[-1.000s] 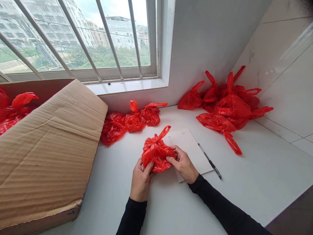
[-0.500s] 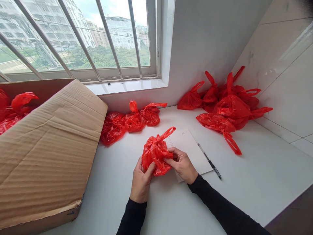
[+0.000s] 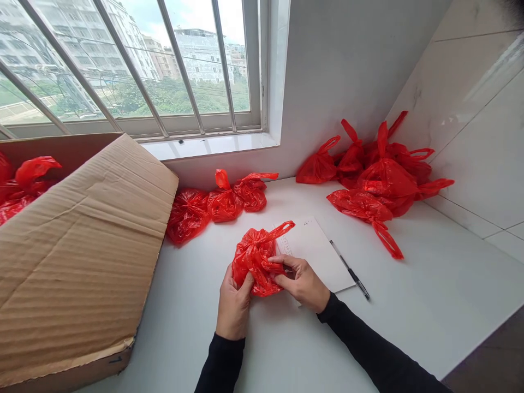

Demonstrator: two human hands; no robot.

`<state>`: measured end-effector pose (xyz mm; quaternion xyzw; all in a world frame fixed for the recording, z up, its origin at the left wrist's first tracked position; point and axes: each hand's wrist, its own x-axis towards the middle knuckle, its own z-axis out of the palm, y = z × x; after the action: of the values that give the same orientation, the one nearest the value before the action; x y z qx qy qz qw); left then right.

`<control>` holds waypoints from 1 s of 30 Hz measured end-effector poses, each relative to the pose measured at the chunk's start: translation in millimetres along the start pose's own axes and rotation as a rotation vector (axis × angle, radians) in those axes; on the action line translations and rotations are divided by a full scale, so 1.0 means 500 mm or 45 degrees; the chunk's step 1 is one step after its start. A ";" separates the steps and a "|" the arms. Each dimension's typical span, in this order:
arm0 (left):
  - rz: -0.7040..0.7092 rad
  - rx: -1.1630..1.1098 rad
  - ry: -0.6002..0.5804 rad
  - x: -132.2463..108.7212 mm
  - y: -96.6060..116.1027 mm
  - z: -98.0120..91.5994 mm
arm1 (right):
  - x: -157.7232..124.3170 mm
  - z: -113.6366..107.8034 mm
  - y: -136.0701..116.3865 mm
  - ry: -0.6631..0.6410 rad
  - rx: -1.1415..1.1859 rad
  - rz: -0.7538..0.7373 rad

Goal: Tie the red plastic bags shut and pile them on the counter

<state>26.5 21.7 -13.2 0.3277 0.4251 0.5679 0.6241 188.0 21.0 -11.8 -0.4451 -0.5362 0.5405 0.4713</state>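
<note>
the left hand (image 3: 232, 305) points forward, back of the wrist toward the body, thumb pressed on the near side of a red bag (image 3: 256, 256), its fingers curled around the left side and partly hidden. the right hand (image 3: 306, 283) comes in on a slanting forearm, thumb and forefinger pinching a fold on the bag's right side. the bag sits between both hands; whether its underside touches the counter (image 3: 192, 295) cannot be told.

left of the left hand, a stretch of counter runs to the slanted edge of a cardboard box (image 3: 82, 240). ahead of the hands, a row of three bags (image 3: 226, 206) lies near the wall (image 3: 327, 71). a notebook (image 3: 323, 251) lies just beyond the right hand, a pen (image 3: 357, 283) beside its right edge. farther forward and right, a heap of bags (image 3: 387, 177) fills the corner; the counter's edge slants past the right forearm.

the red plastic is thin, shiny and crumpled, knotted into a loop on top. the box is ribbed, creased brown board; the counter is smooth white.
</note>
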 end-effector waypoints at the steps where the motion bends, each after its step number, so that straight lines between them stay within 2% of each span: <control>1: -0.009 -0.018 0.007 0.000 0.001 0.001 | -0.001 0.000 -0.003 -0.007 -0.022 0.003; 5: -0.037 -0.081 0.030 -0.006 0.011 0.006 | -0.007 -0.002 -0.013 -0.095 -0.087 0.003; 9: -0.060 -0.107 0.043 -0.015 0.027 0.013 | -0.008 -0.005 -0.014 -0.161 -0.176 -0.077; 15: -0.050 -0.087 0.010 -0.018 0.034 0.021 | -0.001 0.001 0.001 -0.038 -0.126 -0.061; 23: -0.011 -0.019 -0.061 -0.016 0.020 0.020 | 0.006 -0.004 0.002 0.105 0.010 -0.025; 30: -0.033 -0.007 -0.070 -0.013 0.013 0.016 | 0.006 -0.003 0.001 0.139 0.033 -0.029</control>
<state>31.0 16.5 -3.1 0.3360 0.4105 0.5516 0.6437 188.8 24.4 -12.4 -0.4617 -0.5077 0.5170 0.5116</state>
